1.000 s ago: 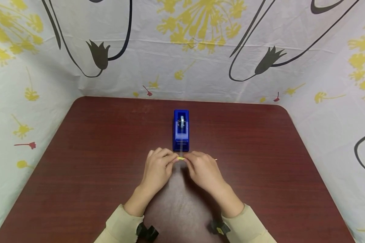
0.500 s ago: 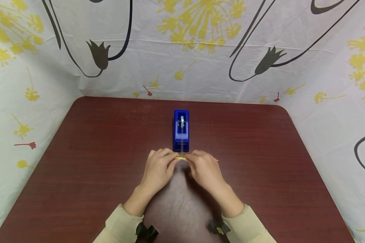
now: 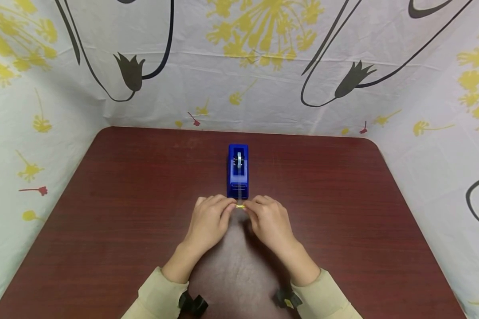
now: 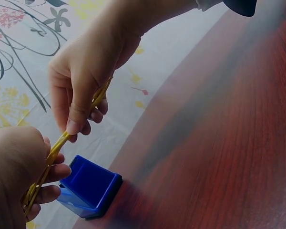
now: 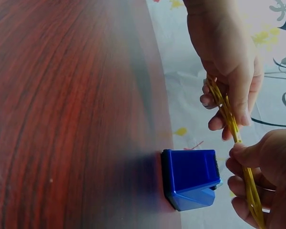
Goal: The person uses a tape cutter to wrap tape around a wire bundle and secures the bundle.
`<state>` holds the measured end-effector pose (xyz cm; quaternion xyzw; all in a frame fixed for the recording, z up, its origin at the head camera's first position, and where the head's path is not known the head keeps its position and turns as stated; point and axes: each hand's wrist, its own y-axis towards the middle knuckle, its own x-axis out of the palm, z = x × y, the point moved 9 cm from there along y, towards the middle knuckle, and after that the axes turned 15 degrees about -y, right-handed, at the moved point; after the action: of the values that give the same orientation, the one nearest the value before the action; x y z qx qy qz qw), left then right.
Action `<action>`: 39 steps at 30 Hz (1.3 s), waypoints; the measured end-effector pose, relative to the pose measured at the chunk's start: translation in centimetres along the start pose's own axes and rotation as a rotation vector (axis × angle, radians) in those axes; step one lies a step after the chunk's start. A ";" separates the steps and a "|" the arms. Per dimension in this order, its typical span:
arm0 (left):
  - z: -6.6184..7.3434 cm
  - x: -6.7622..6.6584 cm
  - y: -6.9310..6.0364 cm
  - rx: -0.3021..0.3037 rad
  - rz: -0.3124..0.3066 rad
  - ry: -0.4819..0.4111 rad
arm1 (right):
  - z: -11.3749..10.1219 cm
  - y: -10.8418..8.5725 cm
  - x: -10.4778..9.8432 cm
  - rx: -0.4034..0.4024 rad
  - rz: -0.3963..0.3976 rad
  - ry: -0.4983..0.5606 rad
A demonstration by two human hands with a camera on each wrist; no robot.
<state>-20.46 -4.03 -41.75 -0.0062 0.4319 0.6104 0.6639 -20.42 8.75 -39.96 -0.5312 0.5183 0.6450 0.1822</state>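
Observation:
A bundle of thin yellow strands (image 3: 240, 206) spans the gap between both hands, just in front of the blue tape dispenser (image 3: 238, 179). My left hand (image 3: 209, 221) pinches one end of it, thumb against fingers. At the other end, my right hand (image 3: 269, 221) pinches it the same way. A clear tape strip (image 3: 239, 198) runs from the dispenser to the bundle's middle. Close up in the left wrist view, loose strands of the bundle (image 4: 50, 160) trail along the fingers. The right wrist view shows the dispenser's serrated cutter (image 5: 217, 163) beside the hands.
A dark reddish wooden table (image 3: 143, 177) lies under the hands. White cloth (image 3: 271, 102) with yellow, grey and red flower prints hangs behind it and at both sides. Dark camera mounts (image 3: 193, 305) sit at the wrists.
Both hands have edged slightly forward with the yellow bundle, nearer the dispenser. The bundle's tip, earlier showing beyond the right hand, is now out of sight in the head view.

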 end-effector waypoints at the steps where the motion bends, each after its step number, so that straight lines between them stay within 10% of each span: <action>1: 0.0 0.0 0.0 -0.003 -0.003 0.002 | 0.0 0.0 0.0 0.001 0.006 0.002; 39: -1.5 0.5 0.2 -0.081 -0.019 -0.086 | 0.8 -0.2 1.4 0.031 -0.063 0.057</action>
<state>-21.49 -4.36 -42.87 -0.0108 0.3778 0.6209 0.6868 -21.19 9.03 -41.34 -0.5626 0.5161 0.6154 0.1958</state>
